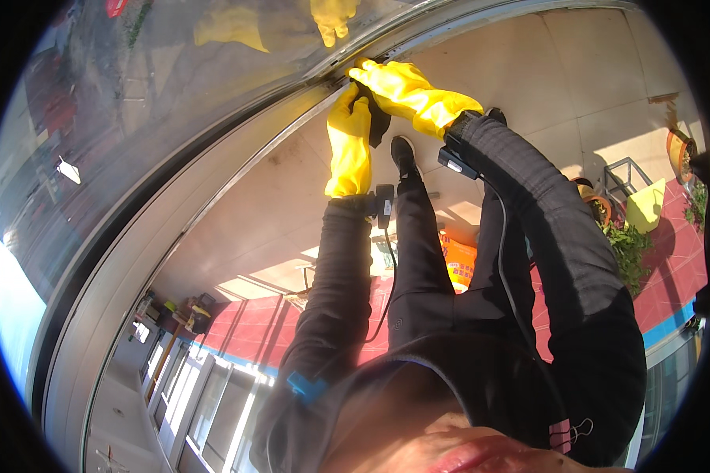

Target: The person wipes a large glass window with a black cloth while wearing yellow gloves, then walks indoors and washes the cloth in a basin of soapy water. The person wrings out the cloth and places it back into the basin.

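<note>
Both my hands wear yellow rubber gloves and meet at the lower metal frame of a window (325, 74). A dark cloth (380, 125) hangs down between them, bunched at the top. My left hand (350, 139) has its thumb and fingertips closed on the cloth's left side. With fingers stretched along the frame, my right hand (411, 94) presses the cloth's upper part against the track. Its fingertips partly hide the cloth and the frame there. Pale glass (171, 88) beyond the frame mirrors the gloves.
Below is a tiled floor, beige (509, 65) near the window and red (242, 322) farther back. Potted plants (630, 254), a yellow-green panel (645, 206) and a metal stand (624, 174) are on the right. An orange printed bag (458, 260) lies behind my legs. Cables (503, 260) run along both sleeves.
</note>
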Action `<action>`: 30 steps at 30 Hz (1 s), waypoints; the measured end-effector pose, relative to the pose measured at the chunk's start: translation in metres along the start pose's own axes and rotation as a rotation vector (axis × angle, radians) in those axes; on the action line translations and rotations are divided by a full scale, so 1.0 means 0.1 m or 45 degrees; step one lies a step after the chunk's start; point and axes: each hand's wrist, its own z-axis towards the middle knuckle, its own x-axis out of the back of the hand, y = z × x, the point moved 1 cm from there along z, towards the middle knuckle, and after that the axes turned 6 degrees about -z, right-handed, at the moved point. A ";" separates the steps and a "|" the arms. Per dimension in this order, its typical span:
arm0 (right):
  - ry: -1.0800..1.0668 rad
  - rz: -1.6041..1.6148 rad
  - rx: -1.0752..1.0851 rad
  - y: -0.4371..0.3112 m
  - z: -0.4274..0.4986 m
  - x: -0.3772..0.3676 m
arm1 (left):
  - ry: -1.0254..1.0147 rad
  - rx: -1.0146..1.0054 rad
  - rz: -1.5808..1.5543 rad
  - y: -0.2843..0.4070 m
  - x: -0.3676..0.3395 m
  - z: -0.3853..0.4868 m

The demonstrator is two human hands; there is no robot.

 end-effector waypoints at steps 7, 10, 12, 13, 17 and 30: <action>0.039 0.173 -0.310 -0.11 0.11 0.02 | 0.007 -0.086 -0.001 0.10 0.09 -0.04; -0.009 0.208 -0.160 -0.06 0.15 0.09 | -0.039 -0.141 -0.032 0.14 0.07 0.01; 0.142 0.217 -0.009 -0.01 0.18 0.14 | -0.020 -0.037 -0.107 0.16 0.05 0.03; 0.141 0.275 -0.042 0.01 0.20 0.15 | -0.015 -0.058 -0.144 0.18 0.04 0.03; 0.200 0.333 -0.100 0.00 0.23 0.11 | -0.004 -0.116 -0.100 0.28 0.05 -0.05; 0.218 0.327 -0.412 -0.17 0.13 -0.06 | 0.003 -0.003 -0.031 0.40 0.04 -0.16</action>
